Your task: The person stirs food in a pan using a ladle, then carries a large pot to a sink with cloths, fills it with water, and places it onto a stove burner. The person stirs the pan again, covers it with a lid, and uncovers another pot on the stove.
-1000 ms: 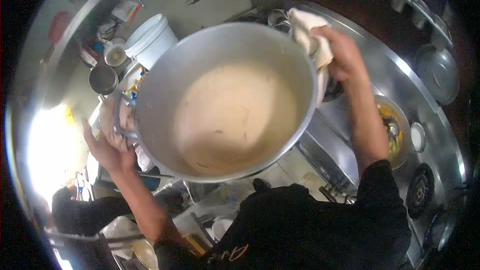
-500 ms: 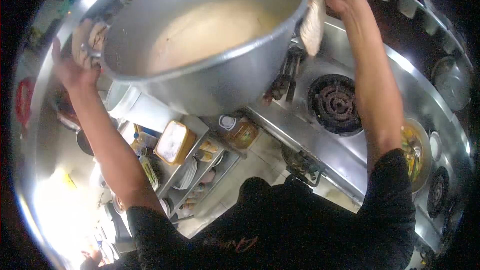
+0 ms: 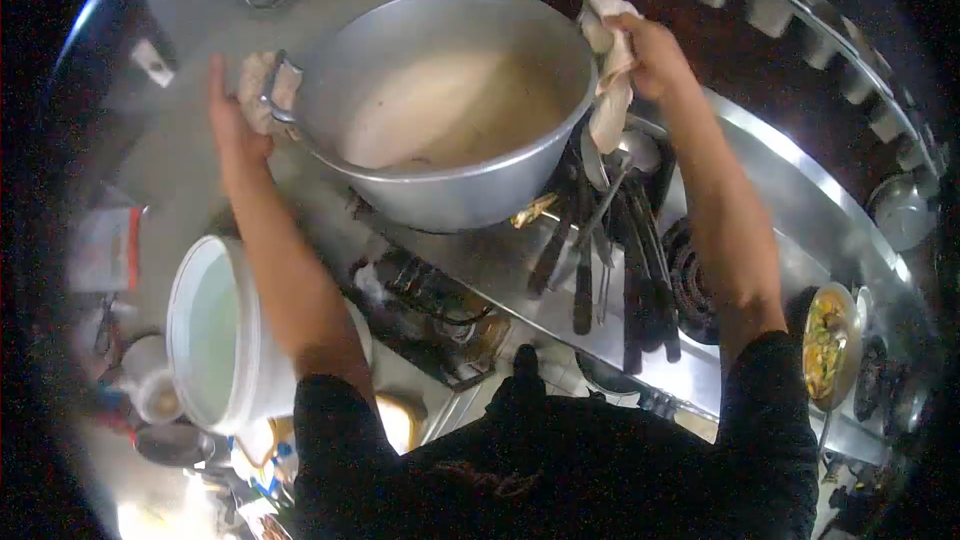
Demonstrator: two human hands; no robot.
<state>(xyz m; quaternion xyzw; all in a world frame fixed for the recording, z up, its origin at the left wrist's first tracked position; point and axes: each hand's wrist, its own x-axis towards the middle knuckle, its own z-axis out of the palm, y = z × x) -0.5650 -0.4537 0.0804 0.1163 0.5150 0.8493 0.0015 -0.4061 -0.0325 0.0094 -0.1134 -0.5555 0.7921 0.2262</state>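
A large grey metal cooking pot [image 3: 455,195] with pale, cloudy liquid inside is held between my two hands, above the left end of the stove counter. My left hand [image 3: 240,130] grips its left handle through a folded cloth [image 3: 262,95], one finger pointing up. On the far side, my right hand [image 3: 655,55] is closed on a pale cloth [image 3: 608,100] at the pot's right rim; the handle there is hidden. Several ladles with dark handles [image 3: 640,270] lie just right of the pot. Whether the pot's base touches the surface below I cannot tell.
A white bucket [image 3: 185,340] of greenish liquid stands below my left forearm. A burner [image 3: 692,285] is partly behind my right arm. Farther right sits a bowl of colourful food [image 3: 826,350]. Metal containers [image 3: 765,5] line the back rail.
Both hands and the pot have swung over the stove counter as my view turned. The pot looks lower and farther away. The bucket and ladles show more fully now.
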